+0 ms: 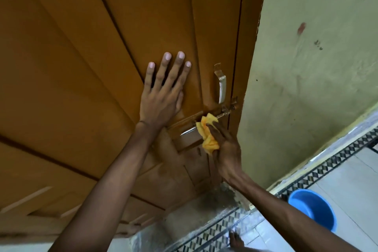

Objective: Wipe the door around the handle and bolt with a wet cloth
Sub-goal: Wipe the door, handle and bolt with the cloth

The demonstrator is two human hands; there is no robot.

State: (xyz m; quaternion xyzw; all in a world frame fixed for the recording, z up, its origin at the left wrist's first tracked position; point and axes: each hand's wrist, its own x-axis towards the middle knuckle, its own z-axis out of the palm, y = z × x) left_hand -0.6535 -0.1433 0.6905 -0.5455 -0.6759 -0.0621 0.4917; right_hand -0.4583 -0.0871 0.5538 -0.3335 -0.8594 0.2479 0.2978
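A brown panelled door (81, 67) fills the left and middle of the head view. A silver pull handle (222, 86) stands upright near its right edge. Below the handle a metal sliding bolt (204, 123) runs slantwise toward the frame. My left hand (163, 92) lies flat on the door with fingers spread, just left of the handle. My right hand (225, 147) grips a crumpled yellow cloth (207, 133) and presses it onto the middle of the bolt, hiding that part of it.
A pale green wall (306, 67) with a few stains stands right of the door frame. A blue bucket (313, 207) sits on the tiled floor at lower right. A patterned tile border (327, 163) runs along the wall base. A bare foot (236, 240) shows at the bottom edge.
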